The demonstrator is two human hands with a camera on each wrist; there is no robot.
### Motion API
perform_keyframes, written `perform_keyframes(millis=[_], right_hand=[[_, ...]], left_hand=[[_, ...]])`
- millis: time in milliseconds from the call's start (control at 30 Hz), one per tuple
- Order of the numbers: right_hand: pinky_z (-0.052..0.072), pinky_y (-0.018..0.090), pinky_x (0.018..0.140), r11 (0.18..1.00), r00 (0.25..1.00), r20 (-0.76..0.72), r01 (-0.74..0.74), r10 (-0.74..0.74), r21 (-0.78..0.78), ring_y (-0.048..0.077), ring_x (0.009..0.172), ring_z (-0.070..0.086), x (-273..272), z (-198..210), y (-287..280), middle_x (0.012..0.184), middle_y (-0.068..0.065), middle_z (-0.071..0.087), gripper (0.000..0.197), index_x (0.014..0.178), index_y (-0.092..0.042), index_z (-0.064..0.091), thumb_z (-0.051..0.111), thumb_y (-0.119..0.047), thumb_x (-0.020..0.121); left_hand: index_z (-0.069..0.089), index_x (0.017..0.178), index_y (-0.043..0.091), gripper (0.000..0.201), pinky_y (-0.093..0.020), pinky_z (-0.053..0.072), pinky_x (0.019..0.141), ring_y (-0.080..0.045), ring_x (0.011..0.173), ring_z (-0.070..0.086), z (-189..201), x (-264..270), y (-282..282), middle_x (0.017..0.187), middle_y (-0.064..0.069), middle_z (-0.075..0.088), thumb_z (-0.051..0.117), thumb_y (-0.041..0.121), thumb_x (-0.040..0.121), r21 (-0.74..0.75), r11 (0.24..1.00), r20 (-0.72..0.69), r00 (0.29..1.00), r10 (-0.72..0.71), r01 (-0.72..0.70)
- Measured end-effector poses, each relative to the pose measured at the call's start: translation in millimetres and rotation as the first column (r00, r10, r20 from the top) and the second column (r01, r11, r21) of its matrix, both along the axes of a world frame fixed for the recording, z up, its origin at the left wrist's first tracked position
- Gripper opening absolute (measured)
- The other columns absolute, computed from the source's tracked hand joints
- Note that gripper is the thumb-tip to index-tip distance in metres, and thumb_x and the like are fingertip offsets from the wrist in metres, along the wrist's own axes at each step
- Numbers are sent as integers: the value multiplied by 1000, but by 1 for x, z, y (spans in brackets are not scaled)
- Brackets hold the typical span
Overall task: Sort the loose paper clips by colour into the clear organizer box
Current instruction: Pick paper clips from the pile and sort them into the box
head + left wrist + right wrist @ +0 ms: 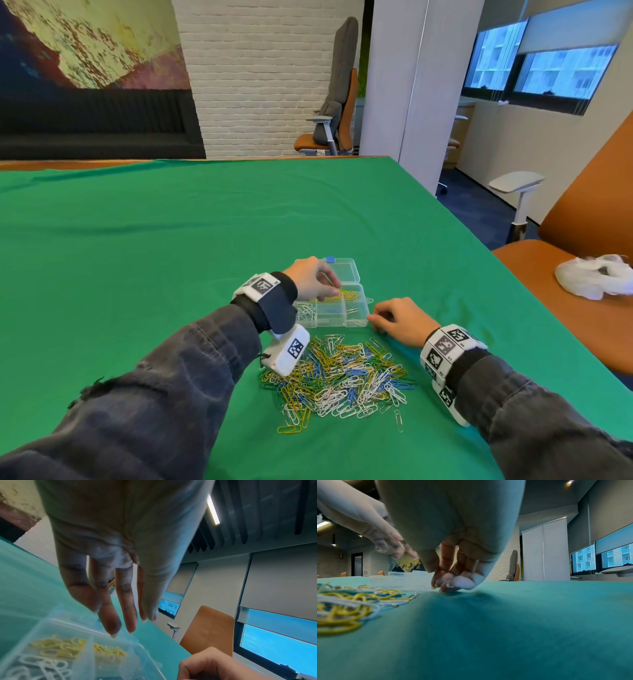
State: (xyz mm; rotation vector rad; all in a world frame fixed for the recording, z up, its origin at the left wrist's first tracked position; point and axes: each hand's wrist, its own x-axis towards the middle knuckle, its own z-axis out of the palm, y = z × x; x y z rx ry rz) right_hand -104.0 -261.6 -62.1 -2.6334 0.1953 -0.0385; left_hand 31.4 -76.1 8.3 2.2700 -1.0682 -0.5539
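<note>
A clear organizer box (337, 308) sits open on the green desk (137, 274). Just in front of it lies a heap of loose paper clips (342, 373). The left hand (313, 279) hovers over the box, fingers relaxed and empty. The right hand (399, 320), beside the box, curls fingertips onto the cloth; whether it pinches anything is unclear. The clips look light, springy and tangle-prone, best pinched singly at a loop.

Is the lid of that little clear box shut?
No, the box lies open, its lid folded back on the green cloth.

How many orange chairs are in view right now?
3, maybe more hidden: one chair beside the table's right edge holding a white bag, one by the brick wall, one partly behind the white pillar.
</note>
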Motion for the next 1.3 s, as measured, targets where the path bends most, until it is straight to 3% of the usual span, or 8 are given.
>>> perform_keyframes(millis=[100, 167, 467, 600, 867, 1100, 1233, 1300], right_hand=[[45, 28, 63, 1000, 1000, -7, 1, -1, -12, 13, 58, 52, 0, -1, -1, 70, 2, 65, 30, 68, -24, 59, 53, -34, 96], [40, 24, 58, 1000, 1000, -8, -2, 2, -19, 10, 55, 47, -1, -1, 0, 65, -2, 59, 30, 68, -24, 57, 53, -32, 96], [36, 23, 56, 999, 1000, 4, 19, -19, -41, 8, 53, 42, 0, -1, 0, 58, -8, 49, 28, 72, -19, 58, 54, -32, 96], [35, 21, 55, 999, 999, 16, 41, -41, -29, 8, 53, 42, -1, 1, 1, 59, -8, 49, 27, 71, -19, 58, 56, -32, 95], [40, 22, 57, 999, 999, -5, 44, -44, -20, 10, 54, 45, -2, 2, 1, 63, 1, 59, 31, 72, -15, 63, 55, -33, 95], [54, 38, 71, 999, 999, -4, 51, -51, -2, 26, 67, 64, -3, 0, 0, 73, 9, 68, 31, 71, -15, 64, 55, -34, 95], [55, 40, 72, 998, 999, -7, 53, -53, 19, 27, 69, 65, -3, 1, 1, 73, 8, 69, 31, 74, -13, 65, 55, -33, 95], [55, 39, 73, 998, 999, -12, 52, -52, 23, 27, 69, 65, -3, 2, 2, 73, 8, 69, 31, 74, -12, 66, 55, -32, 96]], left_hand=[[67, 103, 14, 18, -23, 54, 73, -10, 74, 67, 1, 4, 25, 97, -1, 72, 68, 25, 89, 15, 999, 29, 999, 30, -30], [67, 102, 16, 17, -26, 54, 78, -9, 73, 66, 0, 5, 42, 95, 0, 71, 67, 28, 89, 33, 998, 55, 997, 60, -62], [68, 93, 19, 15, -26, 54, 78, -7, 67, 63, -21, -4, 84, 92, 0, 72, 76, 28, 82, 187, 978, 41, 995, 88, -94], [66, 101, 18, 29, -26, 49, 81, -12, 85, 64, -30, -11, 82, 98, 2, 70, 78, 31, 79, 320, 947, -6, 999, 47, -42], [61, 99, 21, 34, -30, 49, 82, -15, 84, 59, -39, -19, 80, 87, 7, 60, 82, 30, 74, 382, 924, -12, 1000, 26, -20], [62, 93, 24, 17, -31, 51, 85, -16, 91, 63, -34, -22, 75, 96, 4, 66, 75, 23, 82, 280, 959, 148, 989, 4, -46], [64, 95, 26, 9, -32, 52, 85, -13, 92, 62, -36, -29, 69, 100, 6, 66, 66, 33, 90, 249, 962, 298, 954, 38, -116], [65, 96, 25, 17, -32, 53, 83, -15, 90, 63, -37, -34, 65, 99, 5, 67, 62, 41, 91, 258, 953, 358, 932, 59, -159]])
